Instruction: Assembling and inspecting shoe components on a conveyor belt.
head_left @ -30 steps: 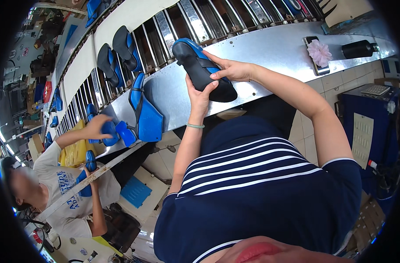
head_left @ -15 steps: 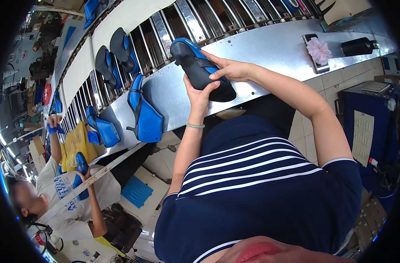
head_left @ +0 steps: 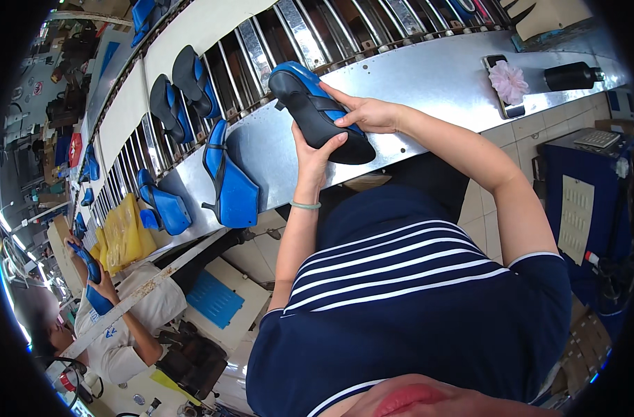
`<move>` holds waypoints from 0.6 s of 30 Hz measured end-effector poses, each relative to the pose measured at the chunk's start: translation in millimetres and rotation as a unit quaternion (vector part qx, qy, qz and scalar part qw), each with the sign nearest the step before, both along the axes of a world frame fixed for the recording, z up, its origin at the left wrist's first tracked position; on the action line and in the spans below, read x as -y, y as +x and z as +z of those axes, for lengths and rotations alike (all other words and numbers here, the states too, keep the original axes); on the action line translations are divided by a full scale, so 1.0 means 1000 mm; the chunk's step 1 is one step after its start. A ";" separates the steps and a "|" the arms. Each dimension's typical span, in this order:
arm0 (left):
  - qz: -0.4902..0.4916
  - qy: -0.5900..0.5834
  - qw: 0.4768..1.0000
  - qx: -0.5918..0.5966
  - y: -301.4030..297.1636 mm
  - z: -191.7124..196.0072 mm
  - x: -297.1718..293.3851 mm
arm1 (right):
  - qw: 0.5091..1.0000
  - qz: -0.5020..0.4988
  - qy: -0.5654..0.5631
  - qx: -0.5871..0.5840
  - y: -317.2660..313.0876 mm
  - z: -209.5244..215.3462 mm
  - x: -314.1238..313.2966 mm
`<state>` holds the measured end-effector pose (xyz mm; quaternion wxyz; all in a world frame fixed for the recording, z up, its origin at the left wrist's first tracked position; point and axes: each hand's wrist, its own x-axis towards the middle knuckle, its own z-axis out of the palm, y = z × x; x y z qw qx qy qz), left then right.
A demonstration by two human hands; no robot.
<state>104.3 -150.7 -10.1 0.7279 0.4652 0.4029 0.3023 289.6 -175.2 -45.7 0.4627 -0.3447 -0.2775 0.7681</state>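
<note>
Both my hands hold a black heeled sandal point(head_left: 304, 104) fitted on a blue shoe last, tilted with its dark sole toward me above the metal ledge. My left hand point(head_left: 313, 154) grips the toe end from below, its thumb on the sole's edge. My right hand point(head_left: 374, 114) is closed on the far side at the strap, with the index finger along the blue last. To the left, another strappy heeled sandal point(head_left: 228, 170) on a blue last rests on the ledge. Beyond it lies a further blue last point(head_left: 168, 207) with a dark strap.
Two black sandals point(head_left: 165, 108) on blue lasts lie by the roller conveyor point(head_left: 299, 31). A phone point(head_left: 514, 110) with a pink flower and a black bottle point(head_left: 569, 76) lie right on the metal ledge point(head_left: 414, 69). At left, a co-worker point(head_left: 133, 299) sits near yellow plastic point(head_left: 128, 233).
My hands and the sandal stay almost still. The co-worker has leaned lower left, bringing the raised hand down to the blue last, now held in both hands.
</note>
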 end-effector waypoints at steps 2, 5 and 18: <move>-0.002 0.000 1.000 -0.012 0.001 0.004 0.000 | 1.000 -0.005 0.002 -0.011 0.000 -0.002 0.001; -0.005 -0.001 1.000 -0.023 0.003 0.008 -0.003 | 0.999 -0.013 -0.004 -0.036 -0.001 0.001 0.003; -0.027 -0.011 0.999 -0.030 -0.002 0.011 -0.007 | 0.998 -0.055 -0.007 -0.037 -0.009 0.007 0.008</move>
